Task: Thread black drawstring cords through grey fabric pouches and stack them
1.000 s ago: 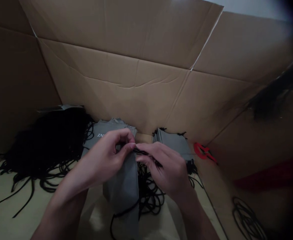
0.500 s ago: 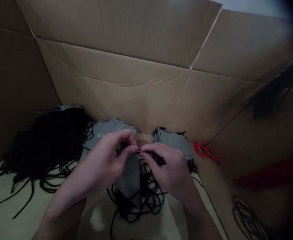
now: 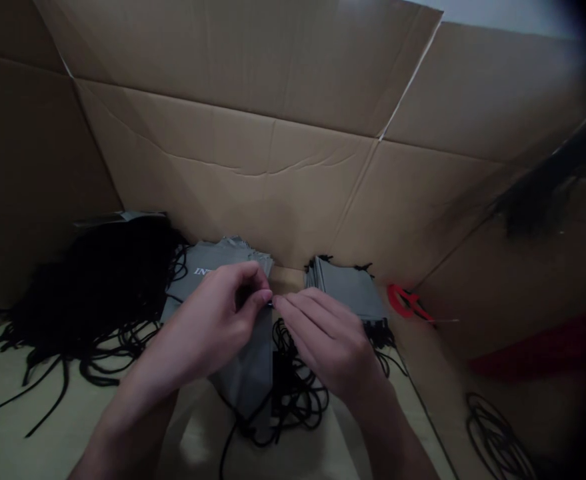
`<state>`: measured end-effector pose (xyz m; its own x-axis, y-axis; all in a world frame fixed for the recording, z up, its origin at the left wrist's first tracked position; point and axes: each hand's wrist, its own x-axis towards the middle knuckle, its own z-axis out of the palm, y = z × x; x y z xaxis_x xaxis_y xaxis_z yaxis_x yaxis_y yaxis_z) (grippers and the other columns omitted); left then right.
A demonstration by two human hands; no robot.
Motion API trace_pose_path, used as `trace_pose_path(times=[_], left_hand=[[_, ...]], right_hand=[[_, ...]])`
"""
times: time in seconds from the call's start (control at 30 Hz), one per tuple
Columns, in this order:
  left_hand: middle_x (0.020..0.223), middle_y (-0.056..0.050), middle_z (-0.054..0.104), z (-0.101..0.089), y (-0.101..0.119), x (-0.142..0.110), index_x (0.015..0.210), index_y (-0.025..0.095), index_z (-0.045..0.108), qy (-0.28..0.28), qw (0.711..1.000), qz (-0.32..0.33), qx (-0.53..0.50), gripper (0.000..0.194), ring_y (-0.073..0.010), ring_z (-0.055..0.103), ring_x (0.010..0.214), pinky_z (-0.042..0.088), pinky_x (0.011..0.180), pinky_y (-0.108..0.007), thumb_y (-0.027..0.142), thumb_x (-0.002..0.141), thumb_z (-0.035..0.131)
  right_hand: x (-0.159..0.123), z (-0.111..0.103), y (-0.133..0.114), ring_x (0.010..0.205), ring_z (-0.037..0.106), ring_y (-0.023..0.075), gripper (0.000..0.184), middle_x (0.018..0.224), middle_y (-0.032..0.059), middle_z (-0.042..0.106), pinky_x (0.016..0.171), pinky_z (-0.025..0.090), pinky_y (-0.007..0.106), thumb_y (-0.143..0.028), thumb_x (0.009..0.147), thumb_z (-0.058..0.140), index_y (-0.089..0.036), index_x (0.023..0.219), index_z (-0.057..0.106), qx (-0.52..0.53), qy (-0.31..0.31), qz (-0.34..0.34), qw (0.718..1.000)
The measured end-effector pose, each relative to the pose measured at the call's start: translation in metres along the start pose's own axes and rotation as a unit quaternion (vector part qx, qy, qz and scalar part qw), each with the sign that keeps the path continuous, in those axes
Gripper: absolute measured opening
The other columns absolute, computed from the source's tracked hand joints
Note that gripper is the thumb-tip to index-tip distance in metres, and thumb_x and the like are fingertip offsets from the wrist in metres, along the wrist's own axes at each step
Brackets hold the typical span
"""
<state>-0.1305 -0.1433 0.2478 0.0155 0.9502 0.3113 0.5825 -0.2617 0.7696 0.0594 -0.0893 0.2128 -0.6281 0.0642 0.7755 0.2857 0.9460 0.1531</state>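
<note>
My left hand [image 3: 225,313] is closed in a pinch on the upper corner of a grey fabric pouch [image 3: 253,373], which hangs below the fingers. My right hand [image 3: 325,337] meets it at the fingertips, its fingers pressed together beside that corner. Whatever the right fingertips grip is too small and hidden to make out. Under and beside the pouch lies a tangle of black cords [image 3: 300,393]. Behind my left hand is a pile of grey pouches [image 3: 193,257], with white letters partly covered by the hand.
On the left sits a large heap of black cords [image 3: 97,287]. A neat stack of grey pouches with black cord ends [image 3: 350,283] stands at the right, near red-handled scissors or snips [image 3: 403,301]. Cardboard walls [image 3: 233,147] enclose the back. A loose black cord coil [image 3: 493,433] lies at lower right.
My right hand's fingers have straightened and come together at the corner, where they were curled in a pinch. The hanging pouch has swung slightly left, and more white lettering shows behind.
</note>
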Motion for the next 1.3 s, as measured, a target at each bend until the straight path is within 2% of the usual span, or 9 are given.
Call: trace_pose_path(times=[0.13,0.27,0.43,0.6,0.8,0.93,1.03,1.13,1.3], left_hand=[[0.074,0.002,0.062,0.005,-0.003,0.001,0.081,0.019,0.06,0.022,0.999,-0.005,0.035,0.017,-0.0154,0.053,0.07,0.038,0.063,-0.028,0.022,0.097,0.054],[0.072,0.002,0.061,0.002,-0.004,0.0,0.08,0.02,0.059,0.038,0.998,0.0,0.054,0.018,-0.0154,0.051,0.067,0.036,0.062,-0.028,0.021,0.097,0.053],[0.069,0.002,0.058,-0.005,-0.004,-0.002,0.079,0.02,0.059,0.062,0.995,-0.001,0.072,0.018,-0.015,0.048,0.064,0.034,0.059,-0.028,0.021,0.096,0.055],[0.071,0.0,0.064,0.009,-0.002,0.002,0.077,0.019,0.06,0.087,0.992,-0.016,0.09,0.018,-0.0155,0.052,0.066,0.036,0.061,-0.028,0.014,0.094,0.055],[0.064,0.003,0.058,0.031,0.0,0.007,0.076,0.019,0.058,0.06,0.996,-0.003,0.064,0.019,-0.014,0.048,0.06,0.031,0.058,-0.027,0.009,0.092,0.056],[0.064,0.002,0.058,0.021,-0.006,0.009,0.077,0.019,0.06,0.083,0.991,-0.017,0.1,0.019,-0.0146,0.046,0.06,0.032,0.06,-0.027,0.014,0.095,0.058],[0.067,0.001,0.061,0.015,-0.008,0.009,0.076,0.019,0.06,0.1,0.988,-0.031,0.11,0.02,-0.0155,0.048,0.063,0.033,0.061,-0.028,0.014,0.096,0.057],[0.063,0.002,0.058,0.023,-0.004,0.008,0.077,0.02,0.059,0.097,0.989,-0.033,0.106,0.019,-0.0155,0.047,0.06,0.031,0.06,-0.028,0.013,0.096,0.057],[0.069,-0.001,0.063,0.045,0.003,0.009,0.079,0.021,0.055,0.056,0.995,-0.019,0.079,0.02,-0.0166,0.051,0.062,0.032,0.062,-0.03,0.009,0.095,0.053]], right_hand=[[0.001,0.004,0.0,0.09,0.071,0.0224,0.021,0.097,0.0131,0.079,0.085,0.062,0.038,-0.004,0.103,0.055,-0.005,0.112,0.074,0.021,-0.014,0.04,0.999],[-0.002,-0.006,0.009,0.094,0.073,0.0201,0.018,0.104,0.0089,0.08,0.086,0.062,0.035,-0.016,0.104,0.062,-0.014,0.119,0.072,0.073,-0.039,0.112,0.99],[-0.012,-0.026,0.03,0.077,0.072,0.0163,0.017,0.087,0.0015,0.079,0.074,0.059,0.029,-0.007,0.099,0.063,-0.02,0.099,0.075,0.063,-0.07,0.155,0.983],[-0.013,-0.021,0.027,0.071,0.066,0.0169,0.03,0.081,0.002,0.077,0.069,0.054,0.03,0.006,0.092,0.054,-0.017,0.095,0.073,-0.016,-0.041,0.122,0.992],[-0.005,0.002,0.008,0.072,0.064,0.0191,0.032,0.077,0.0055,0.072,0.066,0.052,0.031,-0.003,0.101,0.046,-0.015,0.086,0.071,-0.005,-0.056,0.125,0.991],[-0.012,-0.014,0.024,0.082,0.071,0.0208,0.018,0.088,0.005,0.077,0.076,0.055,0.033,-0.008,0.101,0.057,-0.017,0.098,0.073,0.003,-0.096,0.161,0.982],[-0.02,-0.031,0.04,0.074,0.069,0.0192,0.021,0.082,0.0027,0.075,0.068,0.053,0.032,-0.005,0.097,0.06,-0.02,0.091,0.072,-0.018,-0.109,0.197,0.974],[-0.021,-0.033,0.04,0.067,0.066,0.0184,0.027,0.074,0.0023,0.071,0.062,0.05,0.031,-0.002,0.095,0.055,-0.022,0.087,0.07,-0.026,-0.08,0.165,0.983],[-0.009,-0.01,0.014,0.063,0.06,0.0185,0.037,0.067,0.0024,0.064,0.059,0.045,0.031,0.002,0.097,0.042,-0.02,0.078,0.065,-0.06,-0.068,0.109,0.99]])
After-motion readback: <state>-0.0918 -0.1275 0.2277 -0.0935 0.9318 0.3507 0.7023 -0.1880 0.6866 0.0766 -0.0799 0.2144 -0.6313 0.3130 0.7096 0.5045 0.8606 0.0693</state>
